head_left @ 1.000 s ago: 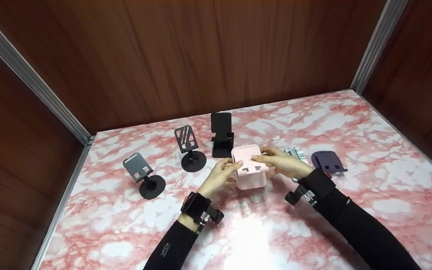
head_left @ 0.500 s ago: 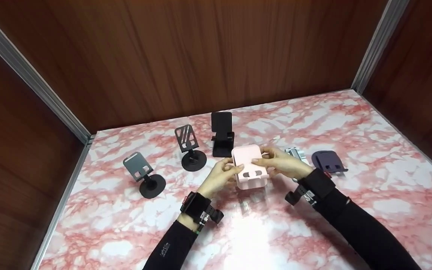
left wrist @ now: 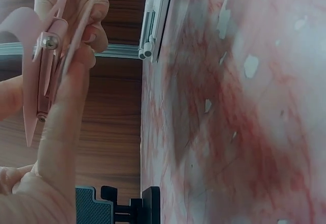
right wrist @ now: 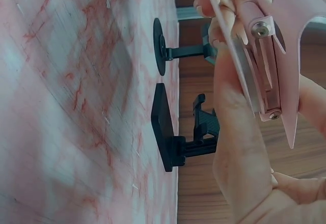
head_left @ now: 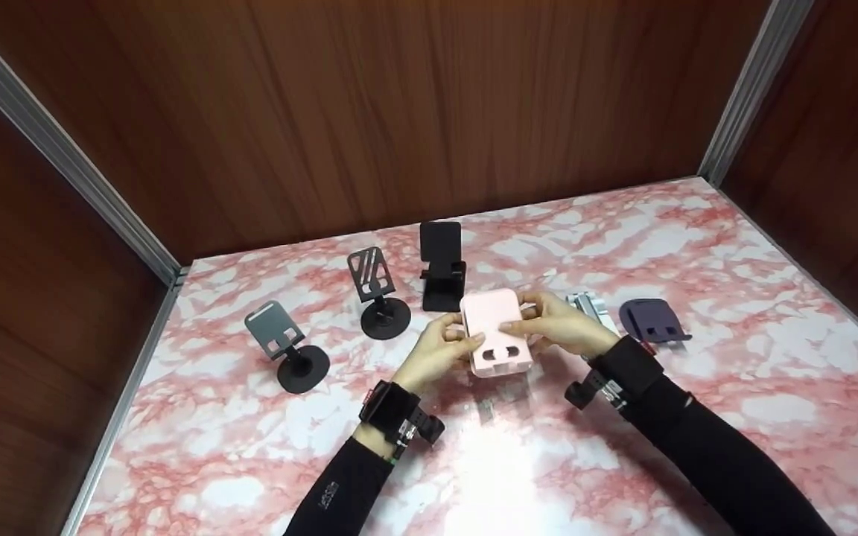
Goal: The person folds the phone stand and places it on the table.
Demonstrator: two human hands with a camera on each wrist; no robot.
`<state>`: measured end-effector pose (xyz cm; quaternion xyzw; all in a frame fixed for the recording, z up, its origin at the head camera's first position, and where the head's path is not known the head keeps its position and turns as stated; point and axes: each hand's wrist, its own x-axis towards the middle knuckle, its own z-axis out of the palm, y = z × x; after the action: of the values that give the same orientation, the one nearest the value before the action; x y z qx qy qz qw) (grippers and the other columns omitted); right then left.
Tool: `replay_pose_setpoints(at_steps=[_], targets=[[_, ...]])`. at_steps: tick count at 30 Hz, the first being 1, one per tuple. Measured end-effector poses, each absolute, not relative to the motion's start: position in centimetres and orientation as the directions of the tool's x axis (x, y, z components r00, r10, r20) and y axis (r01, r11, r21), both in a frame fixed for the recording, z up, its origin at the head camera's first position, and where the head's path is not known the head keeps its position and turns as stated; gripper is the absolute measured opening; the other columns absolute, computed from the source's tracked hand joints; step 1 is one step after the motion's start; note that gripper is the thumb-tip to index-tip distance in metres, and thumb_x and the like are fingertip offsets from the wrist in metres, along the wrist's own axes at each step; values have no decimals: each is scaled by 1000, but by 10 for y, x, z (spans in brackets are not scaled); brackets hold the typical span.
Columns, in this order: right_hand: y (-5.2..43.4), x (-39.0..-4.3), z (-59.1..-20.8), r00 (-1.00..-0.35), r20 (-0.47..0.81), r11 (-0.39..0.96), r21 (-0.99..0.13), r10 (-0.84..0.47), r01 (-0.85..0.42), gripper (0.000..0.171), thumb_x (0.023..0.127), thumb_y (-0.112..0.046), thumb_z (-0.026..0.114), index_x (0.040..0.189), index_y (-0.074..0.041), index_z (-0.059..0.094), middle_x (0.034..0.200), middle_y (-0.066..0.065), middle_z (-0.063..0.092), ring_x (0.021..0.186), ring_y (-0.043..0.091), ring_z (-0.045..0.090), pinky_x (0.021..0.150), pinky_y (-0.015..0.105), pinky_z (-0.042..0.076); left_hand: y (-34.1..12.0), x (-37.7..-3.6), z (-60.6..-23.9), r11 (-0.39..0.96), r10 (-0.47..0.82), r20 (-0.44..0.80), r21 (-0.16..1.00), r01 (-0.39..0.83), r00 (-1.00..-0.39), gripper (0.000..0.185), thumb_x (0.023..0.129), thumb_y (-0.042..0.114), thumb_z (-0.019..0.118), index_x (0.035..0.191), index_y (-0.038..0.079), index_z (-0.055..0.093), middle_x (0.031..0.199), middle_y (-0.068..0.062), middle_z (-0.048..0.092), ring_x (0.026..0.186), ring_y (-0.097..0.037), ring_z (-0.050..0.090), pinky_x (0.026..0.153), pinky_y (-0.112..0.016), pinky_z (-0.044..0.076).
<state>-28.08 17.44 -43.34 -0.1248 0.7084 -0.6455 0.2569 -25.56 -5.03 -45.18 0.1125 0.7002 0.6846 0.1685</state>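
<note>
Both hands clamp the pink phone stand [head_left: 497, 331] above the counter [head_left: 623, 246], just in front of the black stand [head_left: 442, 268]. The left hand [head_left: 436, 351] pinches its left edge, the right hand [head_left: 559, 324] its right; its long axis runs away from the person.

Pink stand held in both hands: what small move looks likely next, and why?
Probably pressing its plates fully flat. The pink stand is held off the marble table by the left hand and right hand, and the wrist views show its hinged plates nearly closed, with a narrow gap left.
</note>
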Motion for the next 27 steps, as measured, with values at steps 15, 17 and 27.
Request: replay_pose_setpoints(at_steps=[15, 17, 27], targets=[[181, -280, -429, -856, -210, 151, -976, -473, 156, 54, 93, -12, 66, 137, 7, 40, 97, 6, 68, 76, 14, 71, 65, 28, 62, -59, -253, -448, 170, 363, -50, 985, 13, -930, 51, 100, 18, 57, 143, -3, 39, 122, -26, 63, 97, -25, 70, 93, -44, 57], [185, -280, -428, -861, -211, 161, -975, -462, 153, 52, 94, -12, 66, 136, 6, 41, 96, 5, 68, 76, 13, 70, 66, 27, 61, -63, -250, -444, 264, 335, -8, 961, 86, -942, 54, 101, 22, 55, 146, 1, 36, 129, -25, 60, 109, -32, 66, 98, -48, 54], [197, -281, -433, -883, -205, 241, -964, -423, 109, 49, 93, -17, 68, 132, 4, 46, 90, 2, 66, 72, 9, 63, 63, 25, 59, -80, -234, -434, 689, 305, 142, 649, 321, -942, 71, 98, 35, 55, 156, 6, 25, 156, -21, 36, 146, -39, 30, 118, -57, 30]])
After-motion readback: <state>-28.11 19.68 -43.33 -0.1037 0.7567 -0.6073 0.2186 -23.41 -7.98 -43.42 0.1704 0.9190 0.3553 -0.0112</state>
